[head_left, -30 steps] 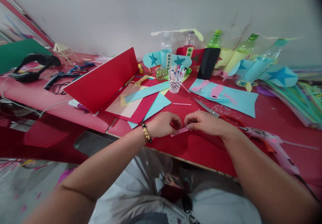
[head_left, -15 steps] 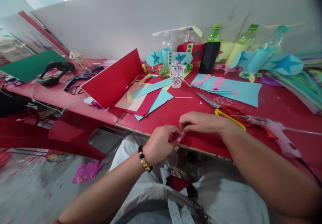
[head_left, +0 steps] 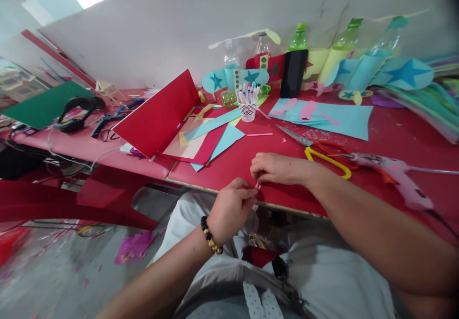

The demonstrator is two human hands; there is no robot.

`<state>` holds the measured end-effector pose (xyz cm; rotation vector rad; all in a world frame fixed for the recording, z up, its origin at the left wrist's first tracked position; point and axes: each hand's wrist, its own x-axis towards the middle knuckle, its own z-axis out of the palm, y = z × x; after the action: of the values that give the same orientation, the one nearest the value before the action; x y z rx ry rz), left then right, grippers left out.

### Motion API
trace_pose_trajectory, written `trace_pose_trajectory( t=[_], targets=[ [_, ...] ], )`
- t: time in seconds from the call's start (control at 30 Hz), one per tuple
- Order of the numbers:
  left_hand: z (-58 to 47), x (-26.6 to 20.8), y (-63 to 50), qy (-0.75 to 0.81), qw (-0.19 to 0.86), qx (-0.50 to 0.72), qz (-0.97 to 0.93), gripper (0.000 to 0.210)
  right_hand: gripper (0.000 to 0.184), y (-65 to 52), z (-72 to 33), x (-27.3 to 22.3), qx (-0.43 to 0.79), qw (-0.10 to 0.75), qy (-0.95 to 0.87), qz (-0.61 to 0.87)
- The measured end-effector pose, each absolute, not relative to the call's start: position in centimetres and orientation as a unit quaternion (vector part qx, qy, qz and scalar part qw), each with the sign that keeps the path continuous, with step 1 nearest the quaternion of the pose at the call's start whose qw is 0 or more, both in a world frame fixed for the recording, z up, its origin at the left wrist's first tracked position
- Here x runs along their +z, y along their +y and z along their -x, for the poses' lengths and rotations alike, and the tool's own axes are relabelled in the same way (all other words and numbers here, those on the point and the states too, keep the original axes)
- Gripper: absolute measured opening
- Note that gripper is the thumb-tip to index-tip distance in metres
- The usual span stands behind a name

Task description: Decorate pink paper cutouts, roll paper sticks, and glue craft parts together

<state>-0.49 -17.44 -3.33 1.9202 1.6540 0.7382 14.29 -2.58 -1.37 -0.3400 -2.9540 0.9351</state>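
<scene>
Close to the front edge of the red table [head_left: 222, 178], my left hand [head_left: 233, 209] is closed with its fingertips pinching a small strip of pink paper [head_left: 258, 186]. My right hand [head_left: 276, 168] meets it from the right, its fingers curled and pinched on the strip's other end. Most of the strip is hidden by my fingers. To the right of my right hand lie scissors [head_left: 328, 159] with yellow and red handles, blades apart. Beyond them rests a pink hot glue gun [head_left: 394, 173] with a glue stick in its back. A thin pink strip [head_left: 260, 134] lies past my hands.
A cup of pens [head_left: 247, 111] stands beyond my hands, near layered coloured paper [head_left: 225, 144] and a red board [head_left: 158, 113]. Light-blue sheets [head_left: 353, 120] lie at the right. Decorated bottles [head_left: 369, 75] and a black phone [head_left: 294, 74] line the wall. Headphones [head_left: 79, 113] lie left.
Both hands stay together at the table edge, and my fingers have shifted slightly around the pink strip. Less of the strip shows now. The view has tilted a little.
</scene>
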Motion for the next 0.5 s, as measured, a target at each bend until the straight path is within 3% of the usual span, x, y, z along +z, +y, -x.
trace_pose_trajectory(
  t=[0.23, 0.5],
  targets=[
    [0.9, -2.2, -17.2, 0.602, 0.19, 0.182, -0.754, 0.031, 0.006, -1.9, -14.5, -1.5, 0.304, 0.034, -0.945, 0.112],
    [0.7, -2.9, -17.3, 0.613, 0.186, 0.194, -0.743, 0.031, 0.009, -1.0, -15.0, -1.6, 0.312, 0.032, -0.942, 0.121]
  ],
)
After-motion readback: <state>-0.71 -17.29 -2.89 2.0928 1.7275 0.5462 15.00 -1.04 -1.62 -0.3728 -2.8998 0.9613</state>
